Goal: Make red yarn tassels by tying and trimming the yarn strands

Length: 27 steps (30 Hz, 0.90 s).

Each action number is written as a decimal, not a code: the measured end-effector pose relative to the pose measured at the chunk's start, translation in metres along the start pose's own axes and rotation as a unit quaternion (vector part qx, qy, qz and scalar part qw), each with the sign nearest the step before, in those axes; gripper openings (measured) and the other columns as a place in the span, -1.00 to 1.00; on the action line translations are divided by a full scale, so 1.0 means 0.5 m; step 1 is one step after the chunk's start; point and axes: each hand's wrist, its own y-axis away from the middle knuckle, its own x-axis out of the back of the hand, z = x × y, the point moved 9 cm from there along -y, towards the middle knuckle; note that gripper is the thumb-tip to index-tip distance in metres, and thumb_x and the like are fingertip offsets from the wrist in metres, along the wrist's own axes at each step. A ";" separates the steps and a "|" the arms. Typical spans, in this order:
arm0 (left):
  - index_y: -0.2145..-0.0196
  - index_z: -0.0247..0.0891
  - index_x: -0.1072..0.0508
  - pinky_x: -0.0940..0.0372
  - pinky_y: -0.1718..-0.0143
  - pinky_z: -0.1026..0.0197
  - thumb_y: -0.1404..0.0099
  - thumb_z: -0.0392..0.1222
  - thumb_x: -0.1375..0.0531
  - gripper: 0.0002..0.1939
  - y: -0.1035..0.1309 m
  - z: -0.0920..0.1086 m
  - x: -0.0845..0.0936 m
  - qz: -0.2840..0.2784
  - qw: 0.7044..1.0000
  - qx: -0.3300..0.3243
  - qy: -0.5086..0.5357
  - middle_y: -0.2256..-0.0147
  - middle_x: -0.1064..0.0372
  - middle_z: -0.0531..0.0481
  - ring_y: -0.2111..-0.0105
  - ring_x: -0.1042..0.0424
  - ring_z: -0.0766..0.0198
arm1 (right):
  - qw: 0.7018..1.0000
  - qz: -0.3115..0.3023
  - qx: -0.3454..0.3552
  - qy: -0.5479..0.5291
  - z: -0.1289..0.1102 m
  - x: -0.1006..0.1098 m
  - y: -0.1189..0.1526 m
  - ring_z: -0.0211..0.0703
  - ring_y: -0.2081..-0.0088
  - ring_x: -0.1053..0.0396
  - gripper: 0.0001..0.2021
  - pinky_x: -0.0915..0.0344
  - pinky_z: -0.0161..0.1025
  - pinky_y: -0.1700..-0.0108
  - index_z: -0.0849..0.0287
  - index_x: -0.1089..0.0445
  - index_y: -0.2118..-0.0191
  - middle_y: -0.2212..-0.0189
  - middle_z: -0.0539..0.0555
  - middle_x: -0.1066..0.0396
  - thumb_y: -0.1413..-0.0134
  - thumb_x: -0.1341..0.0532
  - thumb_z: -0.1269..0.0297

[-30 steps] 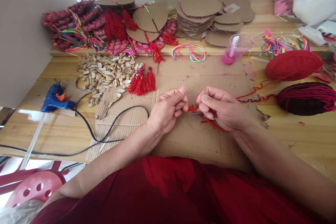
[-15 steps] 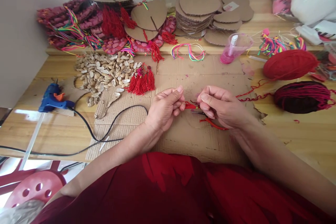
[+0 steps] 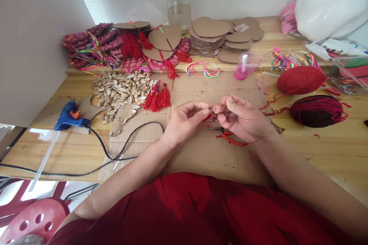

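My left hand [image 3: 186, 120] is closed, thumb against fingers, on a small bundle of red yarn [image 3: 207, 118] that mostly hides inside the grip. Close beside it, my right hand [image 3: 244, 119] pinches a thin yellowish thread [image 3: 224, 105] between thumb and forefinger. A dark, curly bit of yarn shows between the two hands. Below the right hand lie scissors [image 3: 233, 141] with red-orange handles, partly covered by that hand. Both hands are held above a flat cardboard sheet [image 3: 195, 153].
Left are a blue glue gun [image 3: 69, 116] with its black cord, peanut shells [image 3: 120, 90] and red tassels [image 3: 156, 97]. Cardboard shapes [image 3: 211, 28] and a bottle [image 3: 178, 4] stand behind. Right are a pink-stained cup [image 3: 245, 67], a red yarn ball [image 3: 301, 79] and a dark yarn ball [image 3: 317, 111].
The head view has tilted up a little, showing the whole bottle. My hands have come closer together, and the right fingers now pinch the thin thread upward.
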 end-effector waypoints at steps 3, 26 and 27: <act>0.20 -0.31 -0.58 -0.21 0.46 0.33 -0.21 -0.12 -0.34 -0.75 0.005 0.009 -0.010 -0.016 0.992 -0.043 -0.120 0.36 -0.52 -0.05 0.48 -0.34 0.38 | 1.000 -0.008 0.004 -0.007 0.002 -0.001 -0.001 -0.32 0.52 -0.37 -0.67 -0.22 -0.41 0.58 0.14 -0.33 0.29 0.41 -0.01 -0.48 -0.03 -0.41 0.06; 0.40 -0.29 -0.54 -0.13 0.55 0.32 -0.26 -0.17 -0.24 -0.85 0.014 0.012 -0.006 0.018 0.977 -0.061 -0.205 0.49 -0.46 -0.01 0.56 -0.27 0.38 | 0.995 0.026 -0.047 0.080 0.027 0.021 -0.008 -0.34 0.54 -0.30 -0.62 -0.08 -0.40 0.66 0.19 -0.53 0.15 0.30 0.13 -0.50 -0.06 -0.36 -0.02; 0.40 -0.29 -0.53 -0.13 0.55 0.32 -0.26 -0.17 -0.24 -0.85 0.013 0.011 -0.005 0.019 0.976 -0.062 -0.206 0.49 -0.46 -0.01 0.56 -0.27 0.38 | 0.994 0.019 -0.043 0.103 0.027 0.018 -0.007 -0.36 0.57 -0.27 -0.65 -0.06 -0.41 0.66 0.20 -0.53 0.18 0.40 0.09 -0.48 -0.04 -0.39 0.01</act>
